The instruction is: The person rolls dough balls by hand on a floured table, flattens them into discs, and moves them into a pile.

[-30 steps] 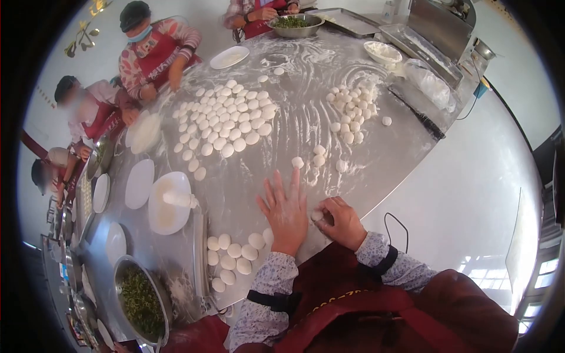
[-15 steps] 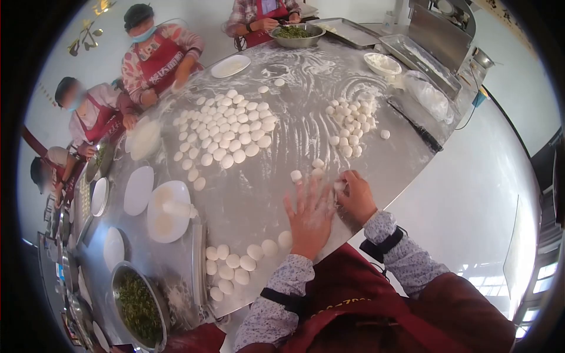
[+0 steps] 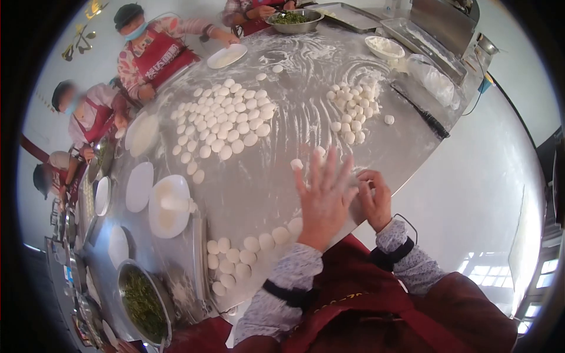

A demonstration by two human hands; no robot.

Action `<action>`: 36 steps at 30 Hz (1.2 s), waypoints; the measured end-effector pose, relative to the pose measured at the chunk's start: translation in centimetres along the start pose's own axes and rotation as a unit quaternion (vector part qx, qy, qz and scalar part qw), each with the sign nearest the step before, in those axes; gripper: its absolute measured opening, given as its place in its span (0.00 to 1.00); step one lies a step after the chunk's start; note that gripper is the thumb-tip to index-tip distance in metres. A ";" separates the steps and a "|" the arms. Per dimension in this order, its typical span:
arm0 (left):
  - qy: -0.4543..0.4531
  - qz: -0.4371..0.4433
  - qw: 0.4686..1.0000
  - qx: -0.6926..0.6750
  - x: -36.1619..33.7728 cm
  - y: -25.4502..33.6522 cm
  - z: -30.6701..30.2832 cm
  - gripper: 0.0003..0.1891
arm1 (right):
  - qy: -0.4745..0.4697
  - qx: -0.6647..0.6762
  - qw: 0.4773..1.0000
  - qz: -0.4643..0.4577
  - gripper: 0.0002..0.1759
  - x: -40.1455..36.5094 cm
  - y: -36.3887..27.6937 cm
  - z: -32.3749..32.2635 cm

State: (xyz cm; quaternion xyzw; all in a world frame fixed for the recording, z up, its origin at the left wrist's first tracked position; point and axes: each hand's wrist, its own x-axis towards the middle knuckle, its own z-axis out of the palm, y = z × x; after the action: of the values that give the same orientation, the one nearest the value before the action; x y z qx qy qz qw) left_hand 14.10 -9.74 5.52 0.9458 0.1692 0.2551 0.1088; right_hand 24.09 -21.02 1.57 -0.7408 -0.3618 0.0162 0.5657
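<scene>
My left hand [image 3: 325, 203] is open over the steel table [image 3: 253, 188], its floury fingers spread and a little blurred. Close beside it, my right hand [image 3: 375, 199] has its fingers curled in; whatever they hold, if anything, is hidden. Just past my left fingertips lie a dough piece [image 3: 296, 165] and another dough piece [image 3: 319, 151], partly covered by the fingers. Left of my left wrist is a group of flattened dough rounds [image 3: 251, 243]. Farther off sit a large cluster of dough rounds [image 3: 226, 120] and a smaller pile of dough pieces [image 3: 355, 112].
A cleaver [image 3: 421, 109] lies near the table's right edge. At left are a metal bar [image 3: 200, 262], a white plate [image 3: 170, 220] with a rolling-pin-like object on it, and a bowl of chopped greens [image 3: 144, 306]. Several co-workers in red aprons stand along the far side.
My left hand has moved right with its fingers spreading wider. My right hand has shifted right, and the dough piece at its fingertips no longer shows. A co-worker's arm now reaches to the far plate.
</scene>
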 end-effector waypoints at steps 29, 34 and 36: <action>0.048 -0.184 0.979 0.071 0.0 -9.6 -3.7 0.25 | -0.006 -0.147 0.989 -0.023 0.10 0.5 1.1 1.1; -0.079 -0.153 0.976 0.130 0.5 -9.8 2.1 0.30 | -0.002 -0.160 0.987 -0.020 0.09 0.6 1.0 1.3; -0.079 -0.141 0.981 0.108 1.3 -10.4 2.8 0.30 | 0.003 -0.168 0.986 -0.022 0.08 0.9 0.8 1.3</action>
State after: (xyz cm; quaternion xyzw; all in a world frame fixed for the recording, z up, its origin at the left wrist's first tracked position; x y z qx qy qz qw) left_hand 13.83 -0.05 0.71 0.9357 0.3187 0.1416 0.0539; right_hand 24.60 -19.54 0.79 -0.8170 -0.3742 -0.0591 0.4347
